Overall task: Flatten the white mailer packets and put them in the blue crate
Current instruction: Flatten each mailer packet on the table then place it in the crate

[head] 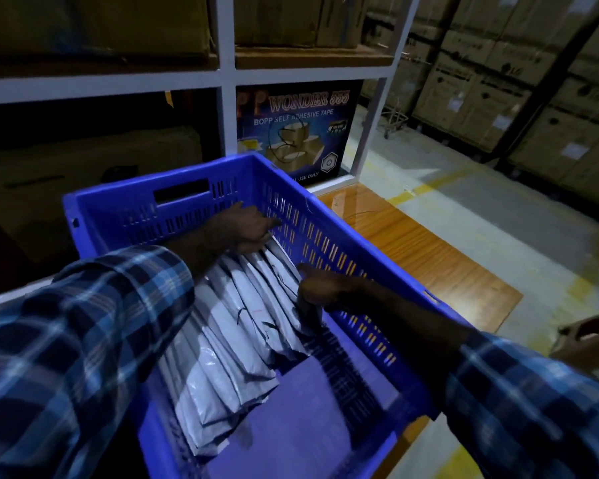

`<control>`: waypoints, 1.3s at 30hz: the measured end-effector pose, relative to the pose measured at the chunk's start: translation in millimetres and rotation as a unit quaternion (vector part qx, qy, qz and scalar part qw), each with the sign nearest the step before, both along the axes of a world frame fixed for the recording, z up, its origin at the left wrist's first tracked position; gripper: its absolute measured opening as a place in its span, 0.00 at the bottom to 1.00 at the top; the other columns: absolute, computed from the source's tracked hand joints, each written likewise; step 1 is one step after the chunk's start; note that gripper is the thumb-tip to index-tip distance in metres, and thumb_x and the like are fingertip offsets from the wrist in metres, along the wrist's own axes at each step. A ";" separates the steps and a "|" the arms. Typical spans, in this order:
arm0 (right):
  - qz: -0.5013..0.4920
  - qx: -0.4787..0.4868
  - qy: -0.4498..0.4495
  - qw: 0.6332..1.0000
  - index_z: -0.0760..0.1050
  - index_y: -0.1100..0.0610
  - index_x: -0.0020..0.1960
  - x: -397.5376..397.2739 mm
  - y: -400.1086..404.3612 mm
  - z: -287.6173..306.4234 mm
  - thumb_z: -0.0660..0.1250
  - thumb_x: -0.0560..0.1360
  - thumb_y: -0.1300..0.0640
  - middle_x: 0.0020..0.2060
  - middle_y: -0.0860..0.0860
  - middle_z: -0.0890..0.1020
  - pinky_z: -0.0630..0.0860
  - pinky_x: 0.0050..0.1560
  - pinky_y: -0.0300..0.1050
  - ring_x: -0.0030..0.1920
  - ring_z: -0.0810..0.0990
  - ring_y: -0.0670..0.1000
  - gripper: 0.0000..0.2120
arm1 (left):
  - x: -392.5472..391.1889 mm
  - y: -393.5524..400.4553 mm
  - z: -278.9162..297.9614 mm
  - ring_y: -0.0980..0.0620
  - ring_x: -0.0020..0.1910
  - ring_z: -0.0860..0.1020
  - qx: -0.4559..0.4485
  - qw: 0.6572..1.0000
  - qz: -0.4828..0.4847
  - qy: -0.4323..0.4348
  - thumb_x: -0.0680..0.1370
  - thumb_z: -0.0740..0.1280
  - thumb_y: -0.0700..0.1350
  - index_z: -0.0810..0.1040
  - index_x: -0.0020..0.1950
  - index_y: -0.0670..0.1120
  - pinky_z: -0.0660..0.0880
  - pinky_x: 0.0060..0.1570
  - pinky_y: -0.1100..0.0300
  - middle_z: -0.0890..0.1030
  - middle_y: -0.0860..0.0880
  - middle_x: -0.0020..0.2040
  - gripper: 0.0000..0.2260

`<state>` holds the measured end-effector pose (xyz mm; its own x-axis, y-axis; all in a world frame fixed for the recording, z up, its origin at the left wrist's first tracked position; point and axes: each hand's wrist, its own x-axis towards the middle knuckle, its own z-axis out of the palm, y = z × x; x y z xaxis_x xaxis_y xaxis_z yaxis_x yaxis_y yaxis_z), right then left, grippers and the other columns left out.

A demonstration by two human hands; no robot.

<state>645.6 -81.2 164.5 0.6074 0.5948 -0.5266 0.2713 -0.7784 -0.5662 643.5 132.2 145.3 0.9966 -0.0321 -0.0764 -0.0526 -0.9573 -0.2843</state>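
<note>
— both hands are down inside the blue slotted plastic crate (329, 229). left hand (248, 228) lies over the far end of the row of white plastic mailer packets (242, 323), fingers fairly straight, reaching toward the crate's right wall. it seems to press, not grasp.

— and the right hand (320, 285)?

— curled at the right edge of the row, fingers pinching what looks like the outermost packet's edge. the dim light makes the exact hold hard to read.

— why hold them that way?

— my guess: one hand pins the stack so it stays flat and packed, while the other tucks a packet in beside the others.

— which way do the packets run?

— they stand on edge, leaning, overlapped like files. their long axis runs from the near left of the crate to the far right, and they fill the left part; bare crate floor shows near right.

— anything else?

— a printed adhesive tape carton (296, 131) in the white metal shelf frame (227, 77) beyond, and the crate rests on a brown wooden board (429, 250).
</note>
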 end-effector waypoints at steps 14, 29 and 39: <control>-0.035 0.137 -0.153 0.978 0.74 0.59 0.66 -42.6 -13.1 98.0 0.67 0.77 0.57 0.32 0.48 0.72 0.66 0.33 0.39 0.30 0.68 0.45 0.18 | -71.0 -32.7 108.1 0.38 0.50 0.79 -0.155 0.986 -0.022 -0.059 0.80 0.59 0.43 0.76 0.65 0.39 0.73 0.52 0.51 0.82 0.36 0.51 0.16; 0.075 0.333 -0.246 0.907 0.81 0.55 0.61 -224.0 -7.1 129.3 0.68 0.76 0.53 0.54 0.52 0.85 0.73 0.58 0.44 0.57 0.81 0.53 0.15 | -381.4 -91.0 92.9 0.42 0.58 0.77 -0.225 0.903 0.164 -0.327 0.74 0.57 0.53 0.77 0.65 0.43 0.73 0.57 0.52 0.81 0.40 0.57 0.24; 0.216 0.290 -0.210 0.908 0.79 0.54 0.61 -365.6 32.5 81.5 0.67 0.76 0.52 0.48 0.52 0.85 0.78 0.53 0.46 0.51 0.82 0.52 0.15 | -571.2 -99.0 -24.0 0.40 0.59 0.76 -0.217 0.847 0.400 -0.276 0.77 0.62 0.52 0.75 0.68 0.46 0.71 0.58 0.49 0.81 0.41 0.57 0.22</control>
<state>280.0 -48.8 246.0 0.3266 0.9285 0.1764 0.7675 -0.1516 -0.6229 72.3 33.2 121.3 0.5923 0.7647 0.2537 0.6888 -0.6440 0.3330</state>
